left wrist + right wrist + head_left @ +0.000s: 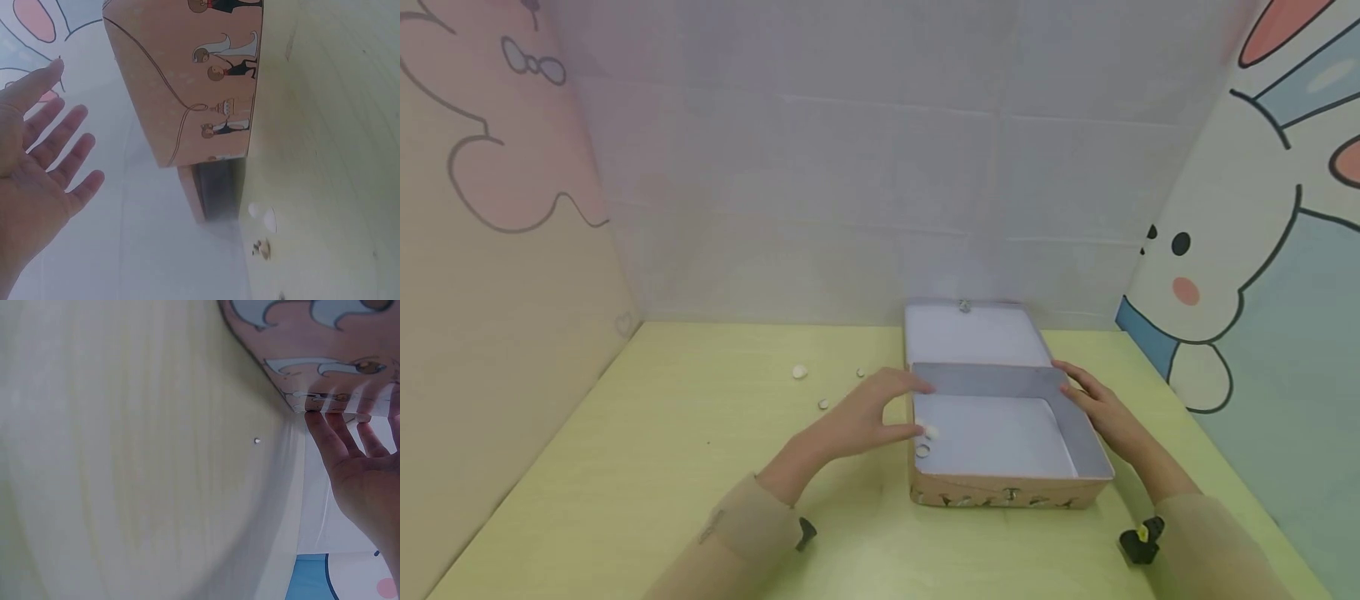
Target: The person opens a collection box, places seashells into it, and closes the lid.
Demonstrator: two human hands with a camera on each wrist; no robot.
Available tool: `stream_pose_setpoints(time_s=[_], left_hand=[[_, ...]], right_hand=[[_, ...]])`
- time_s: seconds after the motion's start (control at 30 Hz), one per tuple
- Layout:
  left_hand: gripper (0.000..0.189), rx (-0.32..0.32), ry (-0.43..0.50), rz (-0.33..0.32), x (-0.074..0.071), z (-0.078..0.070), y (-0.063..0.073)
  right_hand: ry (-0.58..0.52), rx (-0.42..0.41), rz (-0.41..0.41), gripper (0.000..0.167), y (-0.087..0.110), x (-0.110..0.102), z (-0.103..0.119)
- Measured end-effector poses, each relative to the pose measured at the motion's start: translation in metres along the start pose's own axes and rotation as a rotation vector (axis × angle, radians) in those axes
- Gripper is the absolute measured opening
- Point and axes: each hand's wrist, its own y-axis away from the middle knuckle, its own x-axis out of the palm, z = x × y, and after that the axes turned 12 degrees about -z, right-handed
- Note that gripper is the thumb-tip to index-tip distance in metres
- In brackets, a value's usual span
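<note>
A lidded box, pink with cartoon figures outside and pale inside, stands with its lid tipped back. My left hand reaches over its left rim, thumb and fingers spread apart, gripping nothing visible; the left wrist view shows them fairly straight. Below that thumb, inside the box, lie a small ring and a tiny whitish piece. On the opposite side, my right hand rests against the box's right wall near the back corner. In the right wrist view its extended fingers touch the patterned outer side.
Left of the box, a small white piece and two tiny ring-like items lie on the pale yellow table. A light back wall and printed side panels surround the table. A tiny object lies near the right hand.
</note>
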Motion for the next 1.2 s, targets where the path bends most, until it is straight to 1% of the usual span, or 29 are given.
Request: stream_pose_setpoints(time_s=[0.1,0.27,0.5,0.6,0.73,0.9,1.2], left_hand=[[0.049,-0.003,0.017,-0.018,-0.008,0.002,0.004],[0.051,-0.028,0.041,-0.047,-0.021,0.008,0.01],[0.053,-0.049,0.036,-0.123,-0.035,0.022,0.016],[0.053,-0.052,0.048,-0.153,-0.042,0.029,0.019],[0.053,-0.059,0.04,-0.187,-0.051,0.038,0.021],[0.056,-0.118,0.018,-0.213,-0.06,0.051,0.026],[0.06,-0.231,-0.042,-0.24,-0.072,0.085,0.039]], right_hand=[[0.003,0.002,-0.003,0.059,0.0,0.0,0.001],[-0.004,-0.001,-0.003,0.059,-0.001,0.0,0.0],[-0.01,-0.008,-0.001,0.058,-0.001,0.0,-0.002],[-0.009,-0.003,-0.003,0.058,-0.001,0.0,-0.002],[0.008,0.006,-0.008,0.058,-0.002,0.0,-0.002],[0.016,0.01,-0.017,0.059,-0.002,0.001,-0.001],[0.016,0.008,-0.021,0.059,-0.004,0.002,-0.001]])
